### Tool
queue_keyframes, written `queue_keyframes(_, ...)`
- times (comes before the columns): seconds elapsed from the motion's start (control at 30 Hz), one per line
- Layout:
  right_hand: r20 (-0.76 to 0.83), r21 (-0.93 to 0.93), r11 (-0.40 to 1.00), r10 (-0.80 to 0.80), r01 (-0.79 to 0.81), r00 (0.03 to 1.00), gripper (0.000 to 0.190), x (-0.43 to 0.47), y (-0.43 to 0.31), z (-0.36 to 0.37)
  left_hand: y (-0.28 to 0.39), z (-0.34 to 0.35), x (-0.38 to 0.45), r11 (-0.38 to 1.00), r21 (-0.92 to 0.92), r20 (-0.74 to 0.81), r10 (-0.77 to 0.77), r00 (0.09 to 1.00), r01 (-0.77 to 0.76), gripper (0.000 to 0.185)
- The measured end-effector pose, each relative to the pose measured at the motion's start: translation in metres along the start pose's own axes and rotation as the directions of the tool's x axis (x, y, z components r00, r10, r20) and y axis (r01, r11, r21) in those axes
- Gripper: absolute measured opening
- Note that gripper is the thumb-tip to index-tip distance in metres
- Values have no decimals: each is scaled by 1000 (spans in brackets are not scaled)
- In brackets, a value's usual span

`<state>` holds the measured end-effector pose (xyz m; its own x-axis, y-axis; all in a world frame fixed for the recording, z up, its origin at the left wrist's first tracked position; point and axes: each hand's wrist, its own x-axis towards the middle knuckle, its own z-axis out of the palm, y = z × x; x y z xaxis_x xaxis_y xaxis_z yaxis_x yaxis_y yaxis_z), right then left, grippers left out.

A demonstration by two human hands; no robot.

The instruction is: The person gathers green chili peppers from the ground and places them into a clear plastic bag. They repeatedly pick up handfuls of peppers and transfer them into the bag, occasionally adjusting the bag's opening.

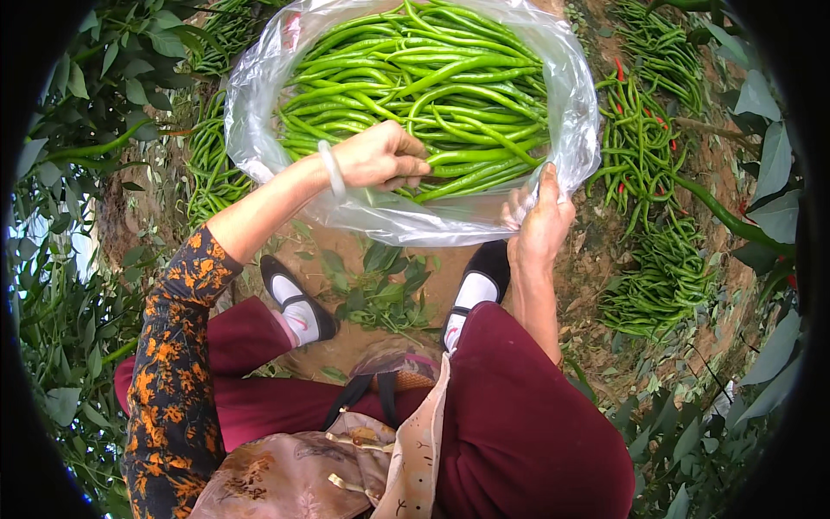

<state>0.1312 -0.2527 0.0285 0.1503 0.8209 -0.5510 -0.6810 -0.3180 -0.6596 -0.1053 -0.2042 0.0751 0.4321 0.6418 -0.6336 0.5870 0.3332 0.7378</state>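
A clear plastic bag stands wide open before me, filled with long green chili peppers lying mostly crosswise. My left hand, with a pale bangle at the wrist, is over the near part of the bag's mouth. Its fingers are curled against the stem ends of a few peppers; whether it grips them cannot be told. My right hand pinches the bag's rim at the near right, thumb on top, and some of its fingers show through the plastic.
Piles of green peppers lie on the soil at the left and right; one right-hand pile has red ones mixed in. Leafy pepper plants border both sides. Picked leaves lie between my black shoes.
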Motion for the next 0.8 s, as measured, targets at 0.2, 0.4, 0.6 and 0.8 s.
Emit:
queue_keyframes(0.2, 4, 8, 1000, 18, -18, 1000, 26, 0, 0, 1, -15, -3, -31, 988, -110, -42, -110, 993, 105, 27)
queue_keyframes(0.4, -12, -34, 999, -6, 5, 1000, 28, -2, -1, 1, 13, -39, -81, 976, 175, -104, -109, 989, 126, 29)
queue_keyframes(0.6, -36, -64, 998, -14, 12, 999, 29, -5, -4, 4, 41, -77, -130, 950, 300, -99, -61, 993, 89, 27)
queue_keyframes(0.8, -74, -121, 993, -24, 15, 997, 30, -11, -7, 9, 13, -36, -78, 840, 504, 12, 226, 974, -201, 20)
